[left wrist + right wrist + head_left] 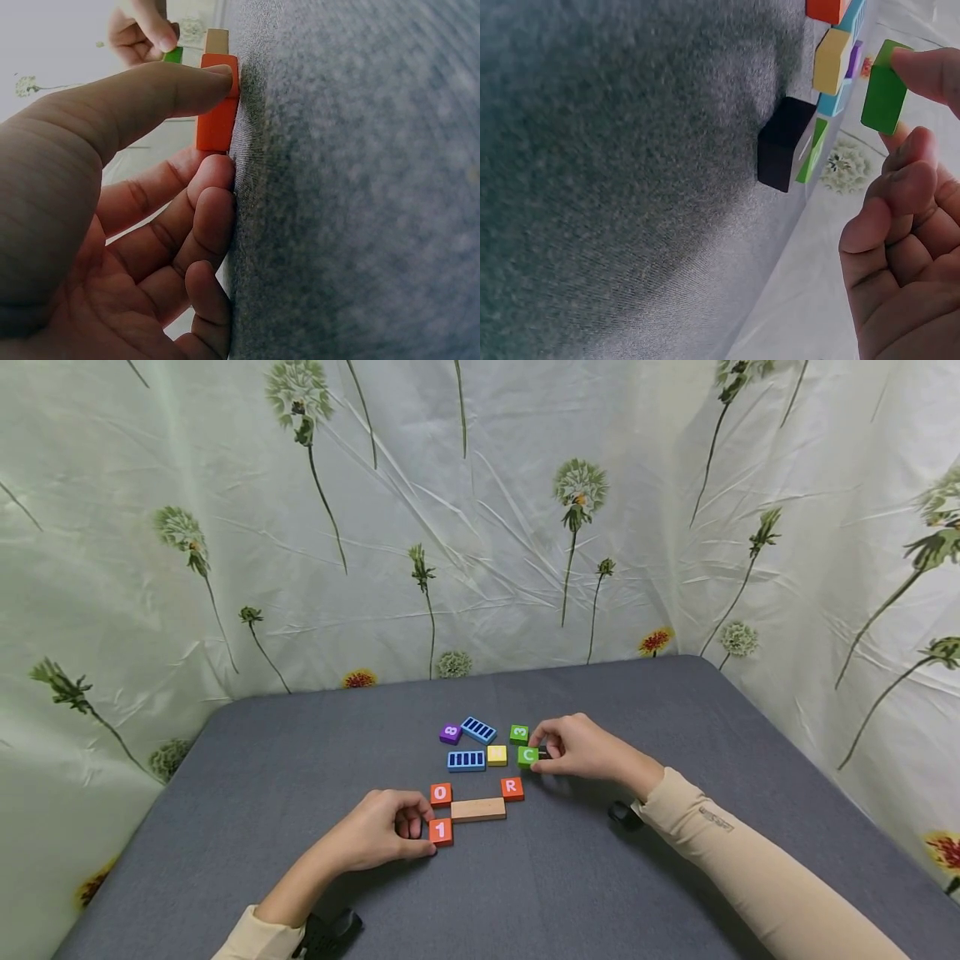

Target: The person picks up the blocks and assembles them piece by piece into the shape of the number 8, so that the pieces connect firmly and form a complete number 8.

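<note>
a white flowered cloth point(495, 527) hangs behind a grey table point(300, 743). the person's left hand point(378, 831) pinches a red block marked 1 point(441, 832), which rests on the table at the left end of a wooden plank point(478, 811). the right hand point(585, 747) grips a green block marked c point(528, 757) between thumb and finger, raised off the table. beyond the plank lie two blue striped blocks point(467, 761); a black block point(786, 146) stands just beside a green block marked 3 point(519, 734). a red block marked r point(512, 789) and one marked 0 point(441, 794) sit near the plank's far corners. a yellow block point(497, 756) and a purple block marked 8 point(450, 734) sit beside the blue ones.
</note>
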Available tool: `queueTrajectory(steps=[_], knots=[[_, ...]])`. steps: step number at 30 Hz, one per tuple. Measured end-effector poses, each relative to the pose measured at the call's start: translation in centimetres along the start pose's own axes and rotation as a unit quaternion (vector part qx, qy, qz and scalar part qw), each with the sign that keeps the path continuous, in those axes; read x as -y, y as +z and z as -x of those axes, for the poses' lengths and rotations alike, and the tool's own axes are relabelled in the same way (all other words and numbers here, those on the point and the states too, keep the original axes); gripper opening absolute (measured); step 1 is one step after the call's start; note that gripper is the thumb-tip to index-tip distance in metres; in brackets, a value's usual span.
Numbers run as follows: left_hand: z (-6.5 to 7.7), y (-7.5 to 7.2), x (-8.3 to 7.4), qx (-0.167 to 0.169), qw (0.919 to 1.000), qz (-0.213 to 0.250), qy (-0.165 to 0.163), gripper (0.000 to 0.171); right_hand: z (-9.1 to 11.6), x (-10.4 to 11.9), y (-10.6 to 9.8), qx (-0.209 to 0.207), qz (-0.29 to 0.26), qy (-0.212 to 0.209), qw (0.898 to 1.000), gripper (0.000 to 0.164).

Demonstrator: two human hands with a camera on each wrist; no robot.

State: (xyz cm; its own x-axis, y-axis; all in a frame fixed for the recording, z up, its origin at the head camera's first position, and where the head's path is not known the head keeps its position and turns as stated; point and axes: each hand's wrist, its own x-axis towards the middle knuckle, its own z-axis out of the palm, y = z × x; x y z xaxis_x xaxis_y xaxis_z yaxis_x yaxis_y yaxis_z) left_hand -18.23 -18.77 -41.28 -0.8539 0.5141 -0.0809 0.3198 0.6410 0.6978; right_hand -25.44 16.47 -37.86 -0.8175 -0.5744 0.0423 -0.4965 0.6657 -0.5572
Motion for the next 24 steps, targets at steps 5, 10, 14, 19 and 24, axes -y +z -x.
queueTrajectory(steps=[5,10,14,19,24], knots=[[0.0,0.0,0.0,0.0,1.0,0.0,0.0,0.03,0.6,0.4,0.1,0.005,-0.006,-0.009,1.0,0.023],[0.0,0.0,0.0,-0.002,1.0,0.001,0.005,0.03,1.1,0.5,0.4,0.015,-0.023,-0.029,0.999,0.021],[0.0,0.0,0.1,-0.004,0.9999,0.001,0.01,0.03,1.6,0.8,0.7,0.024,-0.029,-0.042,0.998,0.019],[-0.1,0.1,0.2,-0.003,1.0,0.002,0.008,0.03,2.0,1.2,1.0,0.036,-0.036,-0.046,0.998,0.019],[-0.1,0.1,0.3,-0.002,1.0,0.001,0.003,0.03,2.3,1.7,1.3,0.051,-0.041,-0.044,0.997,0.019]])
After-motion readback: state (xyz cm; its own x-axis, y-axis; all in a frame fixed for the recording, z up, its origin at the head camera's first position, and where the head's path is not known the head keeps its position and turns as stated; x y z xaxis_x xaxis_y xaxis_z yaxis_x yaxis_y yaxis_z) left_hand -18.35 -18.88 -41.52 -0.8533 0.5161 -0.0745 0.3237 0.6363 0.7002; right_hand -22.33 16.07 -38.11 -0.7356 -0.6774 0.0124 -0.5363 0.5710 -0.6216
